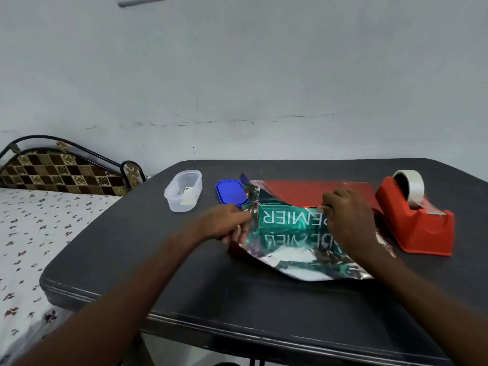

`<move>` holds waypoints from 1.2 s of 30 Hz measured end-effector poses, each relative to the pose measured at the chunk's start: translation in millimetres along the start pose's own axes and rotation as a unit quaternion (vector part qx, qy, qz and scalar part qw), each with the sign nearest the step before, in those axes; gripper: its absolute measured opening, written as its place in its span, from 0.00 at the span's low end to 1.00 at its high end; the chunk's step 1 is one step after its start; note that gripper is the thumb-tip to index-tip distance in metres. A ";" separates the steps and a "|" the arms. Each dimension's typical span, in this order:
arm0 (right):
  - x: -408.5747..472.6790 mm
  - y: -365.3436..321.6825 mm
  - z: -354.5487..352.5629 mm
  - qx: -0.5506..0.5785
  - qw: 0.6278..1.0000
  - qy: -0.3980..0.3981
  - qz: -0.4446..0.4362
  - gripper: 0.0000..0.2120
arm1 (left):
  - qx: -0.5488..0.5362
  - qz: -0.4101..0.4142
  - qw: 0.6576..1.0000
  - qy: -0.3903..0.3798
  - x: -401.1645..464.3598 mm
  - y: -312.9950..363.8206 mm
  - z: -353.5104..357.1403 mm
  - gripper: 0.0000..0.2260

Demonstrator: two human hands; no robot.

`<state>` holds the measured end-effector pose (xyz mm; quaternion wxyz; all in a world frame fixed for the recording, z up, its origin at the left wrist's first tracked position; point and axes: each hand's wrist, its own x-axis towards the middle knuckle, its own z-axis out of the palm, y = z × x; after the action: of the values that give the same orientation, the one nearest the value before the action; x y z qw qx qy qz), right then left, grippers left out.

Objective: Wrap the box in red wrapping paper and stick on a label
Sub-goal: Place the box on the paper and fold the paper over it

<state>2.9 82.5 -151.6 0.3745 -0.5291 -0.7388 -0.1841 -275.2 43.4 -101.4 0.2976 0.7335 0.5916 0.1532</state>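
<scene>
A green box (287, 217) with white lettering lies on a sheet of wrapping paper (298, 262), silver and mirror-like on the upturned side and red on the other. The far part of the sheet (303, 192) is folded toward the box and shows its red face. My left hand (228, 223) pinches the sheet's left edge beside the box. My right hand (346, 215) lies over the box's right end, fingertips on the red flap's edge. Small paper pieces, perhaps labels, sit in a clear plastic tub (183, 191).
A dark table (148, 254) carries everything. A blue lid (230, 192) lies between the tub and the paper. A red tape dispenser (417, 220) with a clear tape roll stands right of the paper. A bed with a floral sheet (34, 233) is at the left.
</scene>
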 end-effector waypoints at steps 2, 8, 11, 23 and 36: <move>-1.3 0.7 1.3 -0.009 1.000 0.006 -0.003 0.06 | 0.026 -0.069 0.995 -0.059 -4.8 -5.0 -12.8 0.19; -4.7 -2.5 8.4 -0.022 1.000 0.014 -0.006 0.06 | 0.149 0.117 0.952 0.241 12.7 4.3 -12.4 0.06; -4.3 -2.7 11.3 -0.034 0.999 0.008 -0.007 0.06 | 0.234 0.234 0.900 0.283 33.3 32.9 -0.8 0.17; -4.3 4.2 12.6 -0.050 0.999 -0.001 -0.001 0.08 | 0.381 0.206 0.846 0.311 75.5 17.0 38.4 0.07; -4.7 4.1 9.1 -0.036 0.999 0.013 -0.015 0.05 | 0.403 0.290 0.777 0.388 73.0 -2.1 51.6 0.06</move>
<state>4.1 87.1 -161.6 0.3615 -0.5285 -0.7349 -0.2233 -228.6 100.5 -152.0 -0.3380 0.8018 0.4237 0.2516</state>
